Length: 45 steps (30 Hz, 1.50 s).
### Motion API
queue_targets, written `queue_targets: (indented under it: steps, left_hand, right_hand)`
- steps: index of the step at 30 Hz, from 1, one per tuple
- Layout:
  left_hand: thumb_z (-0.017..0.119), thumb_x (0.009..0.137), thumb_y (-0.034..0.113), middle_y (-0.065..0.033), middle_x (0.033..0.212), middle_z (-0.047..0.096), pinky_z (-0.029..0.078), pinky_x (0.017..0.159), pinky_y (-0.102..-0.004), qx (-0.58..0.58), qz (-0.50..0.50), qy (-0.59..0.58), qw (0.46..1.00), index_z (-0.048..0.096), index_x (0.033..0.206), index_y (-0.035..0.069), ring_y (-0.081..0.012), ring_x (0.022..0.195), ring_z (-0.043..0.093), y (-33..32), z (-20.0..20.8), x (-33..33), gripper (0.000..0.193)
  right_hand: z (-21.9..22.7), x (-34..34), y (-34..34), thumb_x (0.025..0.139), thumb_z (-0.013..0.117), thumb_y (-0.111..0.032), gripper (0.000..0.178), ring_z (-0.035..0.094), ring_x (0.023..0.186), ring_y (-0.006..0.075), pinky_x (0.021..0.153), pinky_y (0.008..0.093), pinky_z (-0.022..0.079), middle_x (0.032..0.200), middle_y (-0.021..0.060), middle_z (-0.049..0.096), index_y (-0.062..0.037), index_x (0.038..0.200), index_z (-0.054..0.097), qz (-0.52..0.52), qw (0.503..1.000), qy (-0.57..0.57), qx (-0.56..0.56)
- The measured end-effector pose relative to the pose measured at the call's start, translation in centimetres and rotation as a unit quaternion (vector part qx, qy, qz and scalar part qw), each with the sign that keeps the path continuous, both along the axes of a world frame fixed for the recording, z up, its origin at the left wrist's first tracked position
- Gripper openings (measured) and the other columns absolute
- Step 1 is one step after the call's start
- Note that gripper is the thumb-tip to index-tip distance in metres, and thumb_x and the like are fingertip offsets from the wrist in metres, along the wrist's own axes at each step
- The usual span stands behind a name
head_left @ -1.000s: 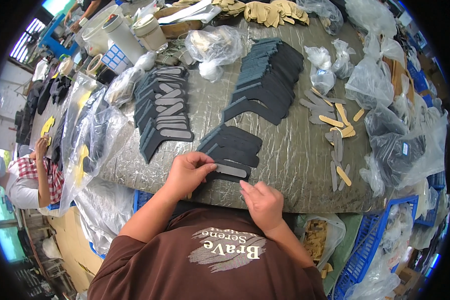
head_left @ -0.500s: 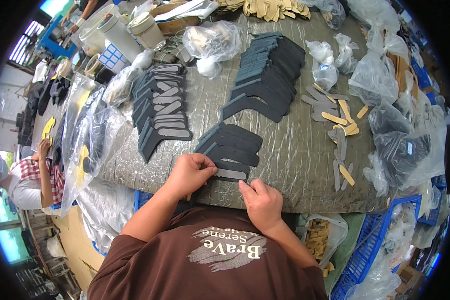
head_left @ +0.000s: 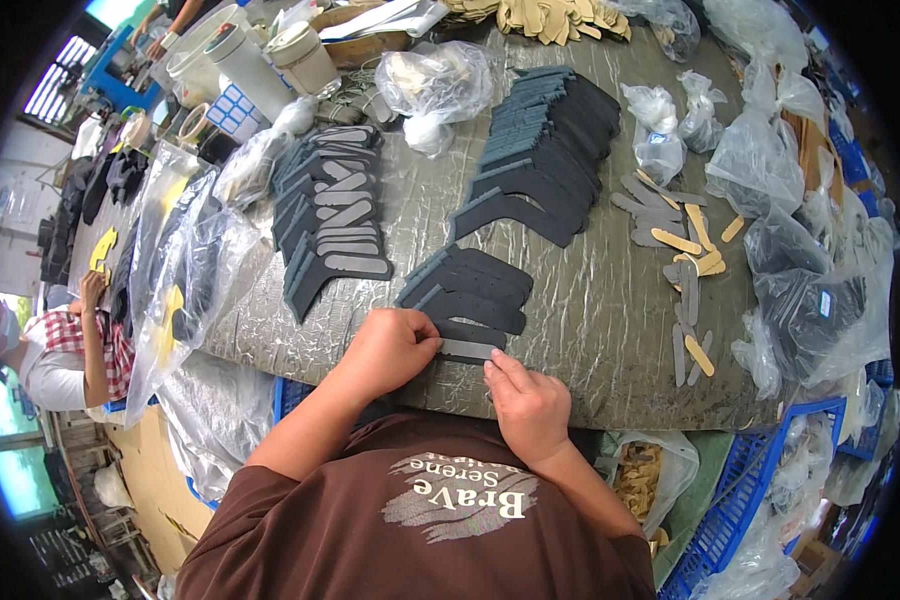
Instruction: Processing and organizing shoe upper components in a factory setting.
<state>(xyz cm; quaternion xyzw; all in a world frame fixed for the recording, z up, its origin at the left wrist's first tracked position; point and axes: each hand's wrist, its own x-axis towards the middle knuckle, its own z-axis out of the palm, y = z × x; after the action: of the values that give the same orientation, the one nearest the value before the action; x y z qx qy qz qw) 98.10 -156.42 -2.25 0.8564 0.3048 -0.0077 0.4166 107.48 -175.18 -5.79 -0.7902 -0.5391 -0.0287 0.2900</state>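
A grey rounded strip (head_left: 467, 350) lies along the near edge of a black angled piece (head_left: 475, 333). The thumb and fingers of my left hand (head_left: 395, 348) are closed at the strip's left end. At its right end, the fingertips of my right hand (head_left: 530, 398) are pinched together on it. Just beyond are a few more black angled pieces (head_left: 480, 275), overlapping in a short row. Further left, a column of similar pieces (head_left: 310, 285) bears grey strips on its arms. A longer overlapping stack of black pieces (head_left: 540, 165) stands behind, without strips.
Loose grey strips (head_left: 650, 212) and tan strips (head_left: 698, 355) are scattered at the right. Clear plastic bags (head_left: 810, 270) line the table's right side. Jars and tubs (head_left: 300, 55) stand at the far left. A person (head_left: 65, 350) in a checked garment works at the left.
My right fingertips have come onto the right end of the grey strip, covering its rounded tip. My left hand stays at the other end. The whole view has shifted slightly.
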Motion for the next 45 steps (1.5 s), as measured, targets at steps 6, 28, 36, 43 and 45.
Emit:
queue_targets:
  steps: [6,28,36,43,45]
  left_hand:
    - [0.066,0.070,0.011,-0.0153,0.070,0.061,0.048,0.062,-0.0363,0.093,-0.038,-0.003,0.995,0.065,0.077,0.001,-0.0306,0.067,0.061,-0.2,-0.2,0.3,0.012]
    - [0.065,0.067,0.057,-0.0195,0.116,0.047,0.048,0.075,-0.0399,0.147,-0.106,-0.208,0.961,0.040,0.124,0.006,-0.0403,0.096,0.054,1.7,2.3,-2.4,0.081]
    - [0.056,0.061,0.067,-0.0171,0.112,0.045,0.050,0.060,-0.0353,0.170,-0.258,-0.241,0.920,0.029,0.133,0.000,-0.0300,0.078,0.061,-2.5,1.8,-0.2,0.102]
    - [0.056,0.062,0.067,-0.0178,0.114,0.044,0.050,0.060,-0.0365,0.156,-0.258,-0.234,0.924,0.025,0.135,0.000,-0.0314,0.076,0.061,-2.7,1.7,-0.6,0.104]
    - [0.056,0.062,0.067,-0.0182,0.115,0.044,0.050,0.060,-0.0372,0.144,-0.261,-0.232,0.926,0.025,0.135,0.000,-0.0322,0.076,0.061,-2.6,1.7,-0.7,0.104]
  right_hand:
    - [0.3,0.0,0.3,0.072,0.067,-0.010,0.013,0.061,0.061,0.0191,0.053,0.0319,0.047,0.094,0.0022,0.065,-0.0075,0.085,0.066,-0.008,1.000,0.007,-0.002]
    - [3.3,0.5,4.0,0.077,0.065,-0.010,0.018,0.063,0.073,0.0230,0.065,0.0307,0.050,0.101,0.0100,0.061,-0.0043,0.094,0.065,0.034,0.965,0.250,0.072]
    - [4.9,-0.1,3.0,0.080,0.058,-0.001,0.009,0.059,0.069,0.0109,0.059,0.0245,0.047,0.079,0.0079,0.063,0.0036,0.085,0.064,0.037,0.812,0.582,0.023]
    - [5.3,-0.6,3.0,0.079,0.060,-0.003,0.010,0.058,0.067,0.0097,0.058,0.0238,0.046,0.077,0.0063,0.063,0.0033,0.086,0.065,0.030,0.791,0.611,0.032]
    - [5.0,-0.5,3.0,0.079,0.061,-0.004,0.010,0.057,0.068,0.0080,0.058,0.0227,0.046,0.076,0.0052,0.063,0.0028,0.085,0.065,0.018,0.782,0.623,0.010]
